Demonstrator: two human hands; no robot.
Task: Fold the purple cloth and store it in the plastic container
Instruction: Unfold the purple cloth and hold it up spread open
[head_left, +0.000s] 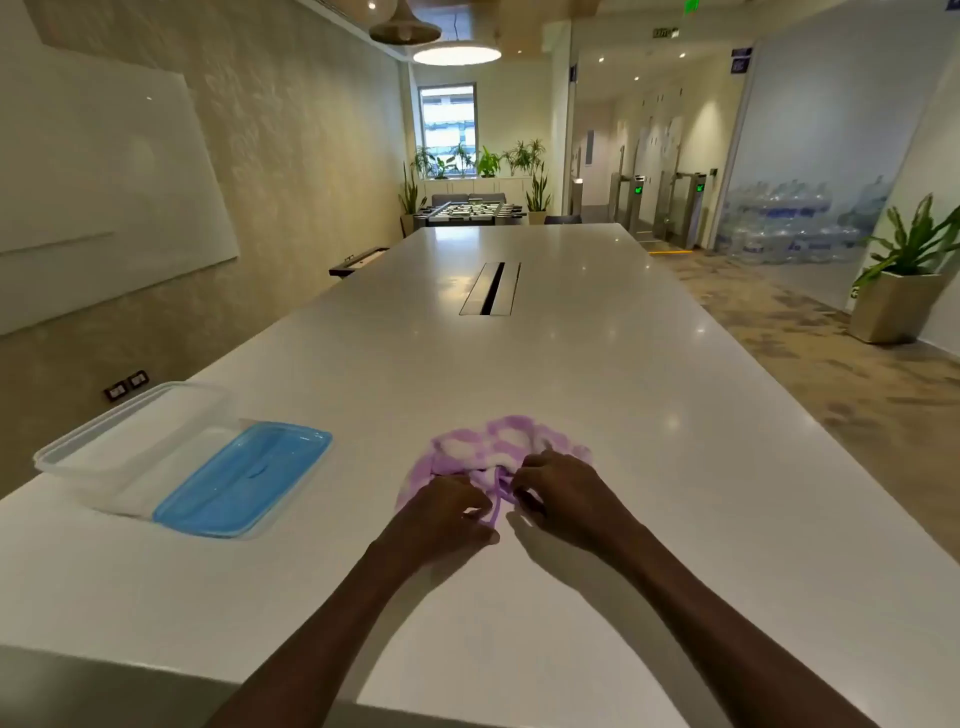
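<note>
Both the left hand (441, 512) and right hand (563, 493) pinched the crumpled purple cloth (498, 441) on the white table (597, 395), well right of the open plastic container (135, 441); spreading it flat first seemed wisest.

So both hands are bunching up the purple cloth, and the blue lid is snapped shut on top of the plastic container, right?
Not quite. The head view shows the blue lid lying off on the table, leaning against the open plastic container. The rest holds: the left hand and right hand are both bunching up the purple cloth.
</note>
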